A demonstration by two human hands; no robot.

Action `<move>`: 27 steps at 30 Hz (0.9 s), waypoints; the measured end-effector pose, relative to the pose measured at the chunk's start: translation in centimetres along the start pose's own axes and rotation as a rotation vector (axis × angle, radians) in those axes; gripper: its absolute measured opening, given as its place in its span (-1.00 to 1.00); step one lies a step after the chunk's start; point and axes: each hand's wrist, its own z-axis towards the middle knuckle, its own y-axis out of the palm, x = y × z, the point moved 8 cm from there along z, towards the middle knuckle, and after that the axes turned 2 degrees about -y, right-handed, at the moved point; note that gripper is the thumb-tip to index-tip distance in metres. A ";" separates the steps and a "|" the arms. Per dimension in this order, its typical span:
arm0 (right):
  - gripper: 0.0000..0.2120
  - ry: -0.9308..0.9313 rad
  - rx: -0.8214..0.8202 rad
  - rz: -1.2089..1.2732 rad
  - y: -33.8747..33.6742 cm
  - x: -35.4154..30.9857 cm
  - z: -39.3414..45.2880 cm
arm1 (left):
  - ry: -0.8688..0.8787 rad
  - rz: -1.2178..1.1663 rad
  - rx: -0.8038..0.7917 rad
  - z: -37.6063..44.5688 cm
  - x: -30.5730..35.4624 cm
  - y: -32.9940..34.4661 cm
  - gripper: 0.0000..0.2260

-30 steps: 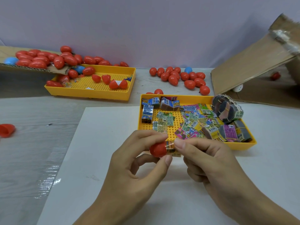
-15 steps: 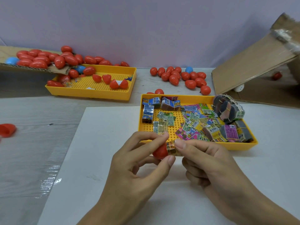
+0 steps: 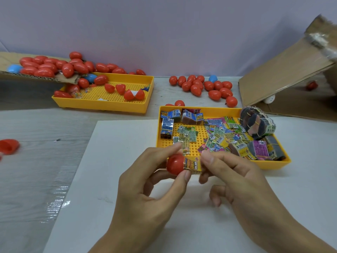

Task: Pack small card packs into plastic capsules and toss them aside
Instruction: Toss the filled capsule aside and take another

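My left hand (image 3: 145, 194) pinches a red capsule half (image 3: 175, 164) between thumb and forefinger, just in front of the near yellow tray (image 3: 269, 164). A small yellow card pack (image 3: 193, 165) sticks out of the half's open right side. My right hand (image 3: 237, 181) pinches the pack's right end with its fingertips. Both hands hover over the white sheet (image 3: 109, 161). The near tray holds several loose and bundled card packs (image 3: 222, 134).
A second yellow tray (image 3: 102, 105) at the back left holds capsule halves, under a cardboard flap heaped with red capsules (image 3: 47, 66). Closed capsules (image 3: 202, 86) lie behind the near tray. A cardboard box (image 3: 284, 73) stands at right. A red half (image 3: 8, 146) lies far left.
The card pack sits a little further out of the red half than before, and both hands have shifted slightly with it. Nothing else has moved.
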 end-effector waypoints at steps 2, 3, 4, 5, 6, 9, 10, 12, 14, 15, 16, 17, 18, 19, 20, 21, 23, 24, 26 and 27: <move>-0.72 0.005 0.005 0.017 0.0 0.0 0.0 | -0.001 0.000 0.031 0.0 0.1 -0.3 -0.66; -0.77 0.001 0.009 0.022 -0.1 -0.1 0.0 | 0.003 0.010 0.039 0.0 0.2 -0.4 -0.68; -0.80 -0.007 0.011 0.017 -0.1 -0.2 0.0 | 0.006 0.024 0.041 0.0 0.2 -0.4 -0.70; -0.83 -0.018 0.011 0.008 -0.1 -0.3 0.0 | 0.008 0.039 0.039 0.0 0.3 -0.3 -0.70; -0.82 -0.033 0.010 -0.001 -0.1 -0.5 0.0 | 0.008 0.053 0.035 0.0 0.4 -0.3 -0.70; -0.79 -0.038 0.007 0.002 -0.1 -0.7 -0.1 | -0.004 0.086 0.010 0.0 0.4 0.0 -0.68; -0.81 -0.027 0.000 0.007 0.0 -0.7 -0.1 | -0.010 0.091 -0.003 -0.1 0.4 0.1 -0.68; -0.88 0.007 -0.012 0.029 0.1 -0.5 -0.1 | -0.007 0.111 -0.027 -0.2 0.5 0.4 -0.66; -0.88 0.056 -0.018 0.094 0.2 -0.2 0.0 | 0.024 0.137 -0.035 -0.3 0.8 0.6 -0.65; -0.88 0.089 -0.017 0.154 0.2 0.0 0.0 | 0.042 0.150 -0.034 -0.3 1.0 0.6 -0.65; -0.85 0.120 -0.017 0.216 0.2 0.2 0.0 | 0.059 0.165 -0.032 -0.3 1.2 0.7 -0.64; -0.80 0.141 -0.024 0.260 0.3 0.2 0.0 | 0.077 0.184 -0.033 -0.3 1.4 0.7 -0.63; -0.77 0.152 -0.037 0.276 0.4 0.2 0.0 | 0.096 0.205 -0.036 -0.3 1.6 0.8 -0.63; -0.75 0.155 -0.054 0.270 0.6 0.2 0.0 | 0.112 0.225 -0.044 -0.3 1.7 0.9 -0.63; -0.73 0.154 -0.068 0.255 0.7 0.2 -0.1 | 0.126 0.244 -0.059 -0.3 1.9 1.1 -0.62; -0.72 0.151 -0.078 0.242 0.8 0.1 -0.1 | 0.138 0.261 -0.077 -0.4 2.0 1.2 -0.62; -0.73 0.143 -0.083 0.211 0.8 0.2 -0.1 | 0.138 0.283 -0.109 -0.5 1.8 1.5 -0.61; -0.76 0.141 -0.082 0.196 0.8 0.2 -0.1 | 0.124 0.283 -0.121 -0.5 1.7 1.5 -0.61; -0.80 0.149 -0.082 0.178 0.8 0.3 -0.1 | 0.076 0.268 -0.138 -0.4 1.1 1.6 -0.60; -0.79 0.160 -0.082 0.179 0.8 0.4 -0.1 | 0.050 0.256 -0.146 -0.4 0.9 1.6 -0.60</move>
